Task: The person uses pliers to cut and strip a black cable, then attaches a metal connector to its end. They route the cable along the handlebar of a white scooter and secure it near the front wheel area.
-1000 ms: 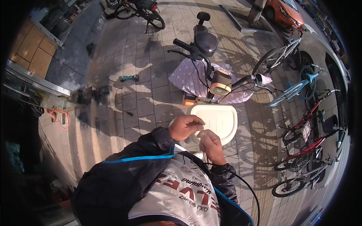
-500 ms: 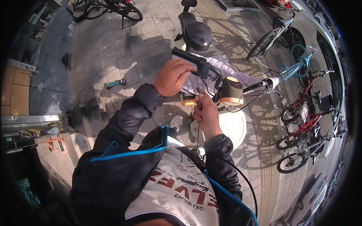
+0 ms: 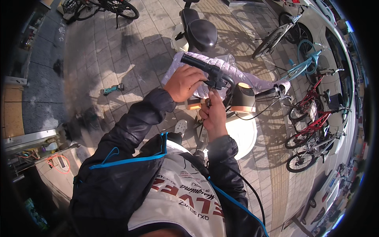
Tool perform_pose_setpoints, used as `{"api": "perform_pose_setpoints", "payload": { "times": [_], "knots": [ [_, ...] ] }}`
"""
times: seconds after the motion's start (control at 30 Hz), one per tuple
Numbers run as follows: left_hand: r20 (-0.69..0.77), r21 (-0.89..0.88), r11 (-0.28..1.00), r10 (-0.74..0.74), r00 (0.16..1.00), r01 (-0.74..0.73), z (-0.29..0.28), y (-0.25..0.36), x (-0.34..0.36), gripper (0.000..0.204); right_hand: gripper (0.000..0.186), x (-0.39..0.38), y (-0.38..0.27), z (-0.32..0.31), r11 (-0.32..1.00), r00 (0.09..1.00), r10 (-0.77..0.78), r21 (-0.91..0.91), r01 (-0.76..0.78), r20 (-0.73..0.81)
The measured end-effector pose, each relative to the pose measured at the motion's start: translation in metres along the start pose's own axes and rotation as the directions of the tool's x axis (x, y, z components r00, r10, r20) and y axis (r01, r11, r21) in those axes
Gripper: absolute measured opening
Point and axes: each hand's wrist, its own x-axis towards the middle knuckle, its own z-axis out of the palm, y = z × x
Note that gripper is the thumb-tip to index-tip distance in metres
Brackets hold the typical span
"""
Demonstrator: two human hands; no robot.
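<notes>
The right hand [image 3: 214, 114] pinches something thin, maybe the end of the dark cable [image 3: 200, 134], though I cannot tell for sure. Its thumb points up at the brake lever mount [image 3: 215, 80], just ahead. The left hand [image 3: 184, 83] curls its fingers right beside that mount. Just past both hands, the black handlebar grip [image 3: 192, 61] slants from far left to near right.

Dark jacket [image 3: 106, 193] worn open, edged in bright blue trim [image 3: 128, 161]. Sleeves [image 3: 134, 116] slightly glossy, creased, gathered at wrists. Pale shirt [image 3: 158, 207] beneath, printed with red and black lettering.
</notes>
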Motion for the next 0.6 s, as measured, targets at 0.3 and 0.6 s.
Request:
{"api": "perform_pose_setpoints", "payload": {
  "times": [0.3, 0.6],
  "knots": [
    [-0.002, 0.11, 0.993, 0.039, 0.999, -0.039, 0.008, -0.002, -0.002, 0.033, 0.018, -0.01, -0.011, -0.016, 0.999, 0.993, 0.047, -0.024, -0.045, 0.105],
    [-0.12, 0.244, 0.969, 0.054, 0.991, -0.024, 0.034, -0.005, -0.004, 0.037, 0.026, -0.025, -0.07, -0.062, 0.689, 0.996, -0.09, -0.721, 0.074, 0.016]
  ]
}}
